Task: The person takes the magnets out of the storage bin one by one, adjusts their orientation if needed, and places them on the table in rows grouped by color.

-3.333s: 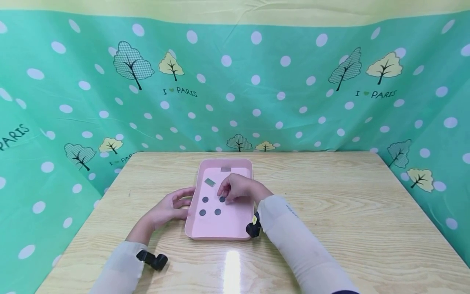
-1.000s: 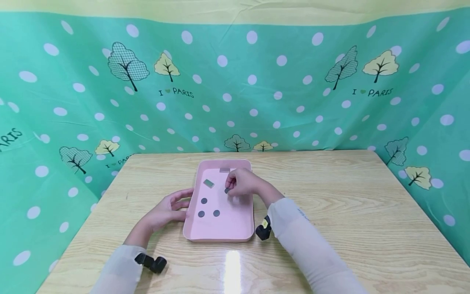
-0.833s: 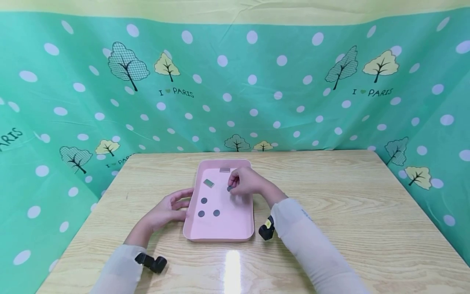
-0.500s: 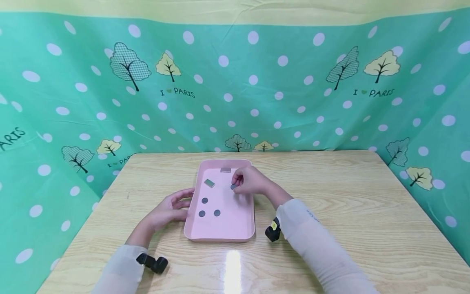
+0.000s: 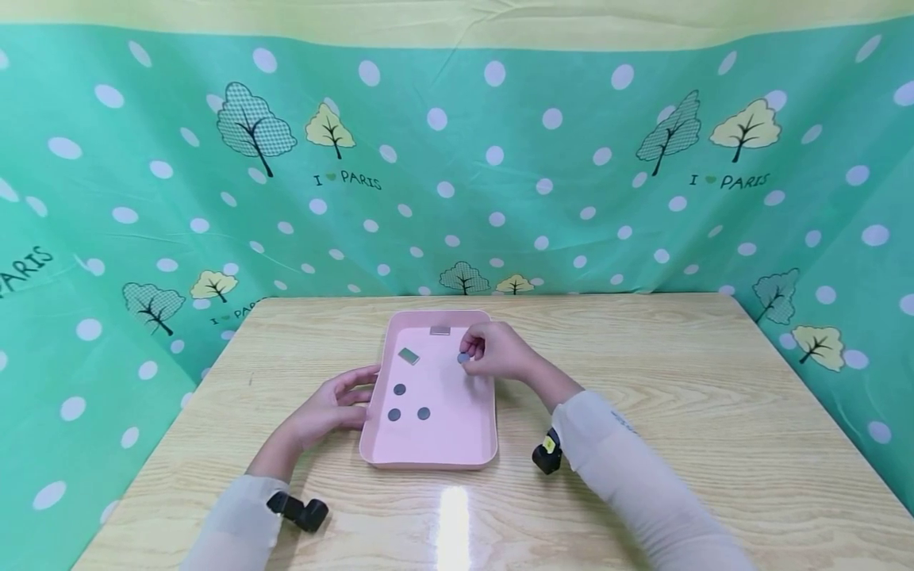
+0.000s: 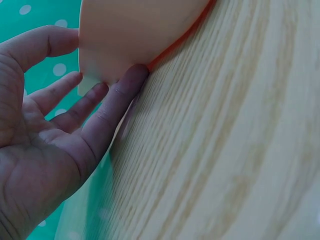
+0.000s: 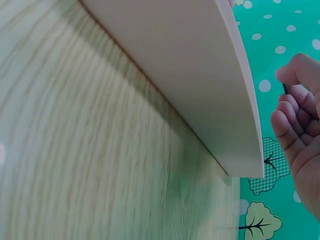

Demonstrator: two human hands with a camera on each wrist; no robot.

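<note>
My right hand (image 5: 500, 351) pinched a dark disc (image 5: 463, 358) over the pink tray's (image 5: 457, 440) right half. My left hand (image 5: 332, 408), fingers relaxed, touched its left side. Judged step: disc picked up, not yet set down; next move seemed to need a firm pinch.

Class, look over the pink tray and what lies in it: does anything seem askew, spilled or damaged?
The nearer rectangular bar looks askew: it lies slanted in the pink tray, whereas the farther rectangular bar sits roughly square to the tray. No spill or damage shows.
</note>
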